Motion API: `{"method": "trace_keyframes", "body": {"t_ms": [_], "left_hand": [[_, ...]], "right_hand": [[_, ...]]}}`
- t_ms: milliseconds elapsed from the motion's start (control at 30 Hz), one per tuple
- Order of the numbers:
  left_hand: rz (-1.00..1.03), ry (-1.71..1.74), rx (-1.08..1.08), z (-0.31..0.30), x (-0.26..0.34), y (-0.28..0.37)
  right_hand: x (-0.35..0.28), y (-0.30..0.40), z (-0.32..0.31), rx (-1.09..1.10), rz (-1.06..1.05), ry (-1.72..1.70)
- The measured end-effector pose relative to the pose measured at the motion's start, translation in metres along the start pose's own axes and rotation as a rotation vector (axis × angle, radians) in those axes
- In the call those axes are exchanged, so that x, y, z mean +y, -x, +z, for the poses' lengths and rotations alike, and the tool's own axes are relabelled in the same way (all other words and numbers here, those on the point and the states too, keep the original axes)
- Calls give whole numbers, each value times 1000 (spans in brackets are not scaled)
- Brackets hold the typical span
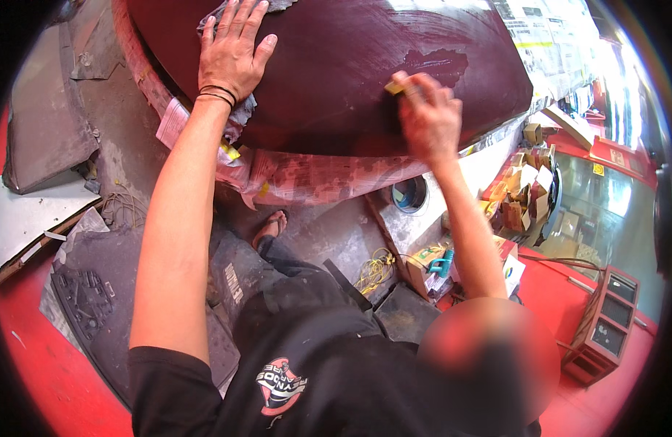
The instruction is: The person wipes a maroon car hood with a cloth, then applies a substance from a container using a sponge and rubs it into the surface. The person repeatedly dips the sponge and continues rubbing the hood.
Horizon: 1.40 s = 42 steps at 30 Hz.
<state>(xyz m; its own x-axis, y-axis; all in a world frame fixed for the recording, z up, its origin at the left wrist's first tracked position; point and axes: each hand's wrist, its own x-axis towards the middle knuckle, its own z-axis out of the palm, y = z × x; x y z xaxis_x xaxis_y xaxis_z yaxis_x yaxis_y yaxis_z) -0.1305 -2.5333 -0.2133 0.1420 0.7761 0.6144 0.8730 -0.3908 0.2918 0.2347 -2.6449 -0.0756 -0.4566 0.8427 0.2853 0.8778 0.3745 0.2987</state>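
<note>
A dark maroon car body panel [325, 104] spreads before me, its surface streaked and wet in places. My left hand [232, 57] lies flat near its left side, fingers apart, over a crumpled grey cloth [244, 116] that shows beneath the palm and past the fingertips. Blurred by motion, my right hand [430, 112] grips a small yellowish block [394, 87] against the panel; the block's underside is hidden. Just beyond that hand is a dark wet patch [442, 63].
Masking newspaper [314, 177] skirts the panel's near edge. Below stand a bucket [409, 195], a coiled yellow cord [375, 271] and a box with a teal-handled tool [442, 264]. Cartons [524, 188] stand at right beside a glass showcase [603, 213]. Loose panels [49, 109] lean at left.
</note>
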Motion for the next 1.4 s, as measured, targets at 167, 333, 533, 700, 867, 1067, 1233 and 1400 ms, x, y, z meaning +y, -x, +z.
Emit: {"method": "trace_keyframes", "body": {"t_ms": [167, 333, 533, 700, 867, 1067, 1233, 1400], "left_hand": [[-1, 79, -105, -22, 28, -16], [-27, 22, -107, -27, 18, -9], [-9, 97, -64, -9, 22, -14], [-1, -5, -13, 4, -1, 1], [17, 78, 6, 11, 14, -8], [7, 23, -7, 3, 5, -2], [-101, 22, 31, 8, 29, 12], [-340, -121, -90, 2, 162, 12]], "right_hand": [[60, 2, 20, 9, 475, 273], [-36, 3, 1, -13, 63, -30], [63, 0, 15, 24, 414, 277], [-33, 2, 4, 18, 21, -26], [75, 1, 14, -25, 385, 253], [-54, 7, 5, 8, 96, -110], [32, 31, -15, 48, 408, 67], [13, 172, -77, 84, 915, -480]]}}
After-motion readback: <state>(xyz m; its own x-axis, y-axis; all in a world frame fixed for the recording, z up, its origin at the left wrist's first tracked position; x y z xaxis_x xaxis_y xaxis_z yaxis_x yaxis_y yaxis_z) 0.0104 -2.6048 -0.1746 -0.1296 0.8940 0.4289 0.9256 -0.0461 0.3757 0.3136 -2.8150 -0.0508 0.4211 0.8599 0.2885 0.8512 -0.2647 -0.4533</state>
